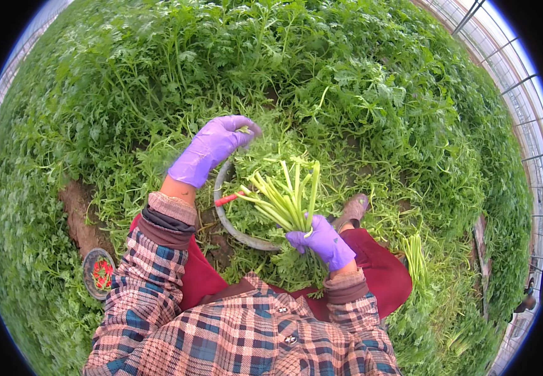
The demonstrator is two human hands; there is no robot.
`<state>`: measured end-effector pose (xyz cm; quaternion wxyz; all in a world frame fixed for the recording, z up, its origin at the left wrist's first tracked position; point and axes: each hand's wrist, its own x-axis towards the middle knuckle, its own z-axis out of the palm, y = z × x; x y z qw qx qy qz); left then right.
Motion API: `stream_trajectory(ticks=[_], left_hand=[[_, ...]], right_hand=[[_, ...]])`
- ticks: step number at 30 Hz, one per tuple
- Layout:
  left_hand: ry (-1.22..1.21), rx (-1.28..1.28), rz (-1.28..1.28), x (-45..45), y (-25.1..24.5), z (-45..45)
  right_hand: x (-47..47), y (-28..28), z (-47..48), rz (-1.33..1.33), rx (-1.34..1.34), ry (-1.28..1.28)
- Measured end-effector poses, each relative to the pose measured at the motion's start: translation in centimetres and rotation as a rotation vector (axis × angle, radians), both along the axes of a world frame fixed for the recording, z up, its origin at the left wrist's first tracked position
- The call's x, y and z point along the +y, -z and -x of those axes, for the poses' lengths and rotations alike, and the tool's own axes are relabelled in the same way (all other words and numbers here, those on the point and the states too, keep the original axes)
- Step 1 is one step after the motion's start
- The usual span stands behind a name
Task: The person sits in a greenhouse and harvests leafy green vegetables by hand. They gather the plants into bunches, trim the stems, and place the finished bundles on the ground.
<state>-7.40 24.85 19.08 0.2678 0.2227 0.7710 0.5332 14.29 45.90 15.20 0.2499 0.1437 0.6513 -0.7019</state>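
Observation:
My right hand, in a purple glove, grips a bunch of leafy greens; its pale cut stem ends fan out upward and leaves hang below the hand. My left hand, gloved alike, is raised up and left of the bunch, apart from it. Its fingers are curled and blurred, with a bit of green leaf at them; whether they grip it cannot be told. Beneath both hands, a round grey rim surrounds leafy greens. A red strip or handle lies across its left side, its kind unclear.
A bowl with small red pieces stands at the left. A bundle of cut stems lies right of my knee. Dense leafy plants surround me. My boot is beyond the right hand. A greenhouse frame curves along the right.

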Motion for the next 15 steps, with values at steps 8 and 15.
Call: stream_trajectory(ticks=[8,15], left_hand=[[0.483,0.408,-0.035,2.9,0.3,-3.5],[-0.062,-0.051,-0.098,1.8,-1.4,-2.3]], right_hand=[[-0.6,0.0,0.0,0.030,-0.069,-0.120],[-0.2,0.6,-0.2,0.055,-0.030,-0.047]])
